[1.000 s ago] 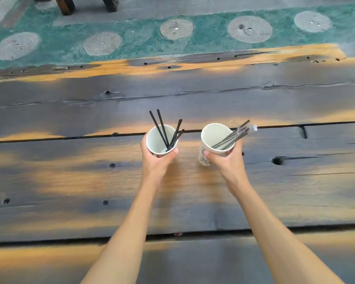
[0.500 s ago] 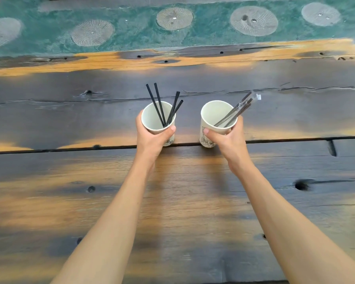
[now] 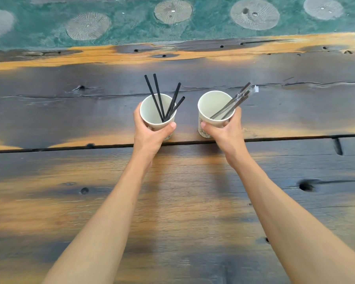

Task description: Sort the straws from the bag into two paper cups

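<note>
Two white paper cups stand side by side on a dark wooden table [image 3: 172,201]. My left hand [image 3: 150,136] grips the left cup [image 3: 150,111], which holds several bare black straws [image 3: 158,95] fanning upward. My right hand [image 3: 225,132] grips the right cup [image 3: 211,105], which holds several straws in clear plastic wrappers [image 3: 237,99] leaning to the right over its rim. Both cups rest just beyond a gap between two planks. No bag is in view.
The table is made of long scorched planks with cracks, knots and small holes, one large hole [image 3: 305,185] at the right. Beyond the far edge lies a green floor with round stone discs [image 3: 254,14].
Both hands have carried the cups away from me, across the plank gap, and set them farther out on the table. The straws keep their places in the cups.
</note>
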Demonstrator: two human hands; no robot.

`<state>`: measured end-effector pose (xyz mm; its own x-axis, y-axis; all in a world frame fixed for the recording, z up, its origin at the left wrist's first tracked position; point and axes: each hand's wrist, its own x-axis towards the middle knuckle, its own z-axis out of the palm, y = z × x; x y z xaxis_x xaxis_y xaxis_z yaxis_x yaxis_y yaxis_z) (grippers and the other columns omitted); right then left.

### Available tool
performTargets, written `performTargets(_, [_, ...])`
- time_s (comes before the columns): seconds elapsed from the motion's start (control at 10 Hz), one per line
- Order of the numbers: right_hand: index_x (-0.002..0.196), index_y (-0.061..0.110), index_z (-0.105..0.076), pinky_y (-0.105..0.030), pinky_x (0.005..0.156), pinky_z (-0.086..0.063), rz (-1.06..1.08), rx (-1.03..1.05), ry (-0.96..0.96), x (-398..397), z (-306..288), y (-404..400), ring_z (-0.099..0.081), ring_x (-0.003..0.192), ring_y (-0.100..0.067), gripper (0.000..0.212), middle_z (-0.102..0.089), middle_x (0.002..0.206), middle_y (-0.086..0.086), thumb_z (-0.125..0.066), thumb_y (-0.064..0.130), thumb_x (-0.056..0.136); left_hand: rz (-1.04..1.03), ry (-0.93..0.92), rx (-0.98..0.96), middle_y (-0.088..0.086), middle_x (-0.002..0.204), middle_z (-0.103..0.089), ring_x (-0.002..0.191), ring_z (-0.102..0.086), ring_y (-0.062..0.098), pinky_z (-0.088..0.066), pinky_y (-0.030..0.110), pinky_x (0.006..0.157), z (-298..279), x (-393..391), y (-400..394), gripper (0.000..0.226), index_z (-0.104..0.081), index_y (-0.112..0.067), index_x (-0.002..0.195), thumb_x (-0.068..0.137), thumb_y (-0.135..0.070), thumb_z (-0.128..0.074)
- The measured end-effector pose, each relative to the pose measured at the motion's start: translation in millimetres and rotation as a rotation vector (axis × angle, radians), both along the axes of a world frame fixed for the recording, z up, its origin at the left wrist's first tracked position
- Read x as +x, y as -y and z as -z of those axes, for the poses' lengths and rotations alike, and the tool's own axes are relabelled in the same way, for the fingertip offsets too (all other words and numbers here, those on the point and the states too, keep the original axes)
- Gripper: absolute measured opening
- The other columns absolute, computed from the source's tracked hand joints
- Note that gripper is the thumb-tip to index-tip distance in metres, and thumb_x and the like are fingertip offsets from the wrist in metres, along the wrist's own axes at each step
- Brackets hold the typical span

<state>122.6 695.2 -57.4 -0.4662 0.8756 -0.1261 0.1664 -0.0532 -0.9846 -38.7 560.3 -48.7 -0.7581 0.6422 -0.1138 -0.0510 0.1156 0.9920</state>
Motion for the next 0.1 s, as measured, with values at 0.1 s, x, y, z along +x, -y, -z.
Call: performTargets(0.1, [0.148, 0.02, -0.026, -0.035, 0.11, -0.043, -0.022, -0.008, 0.005, 7.8, -4.4, 8.2, -0.05, 0.129, -0.007, 0.093, -0.046, 0.144, 0.007, -0.084, 0.013, 0.076, 0.022, -0.001, -0.006, -0.01, 0.139, -0.05, 0.121, -0.054, -0.002, -0.048, 0.02, 0.096, -4.0, 5.5, 5.8, 0.093, -0.032, -0.027, 0.146, 0.072, -0.013, -0.088])
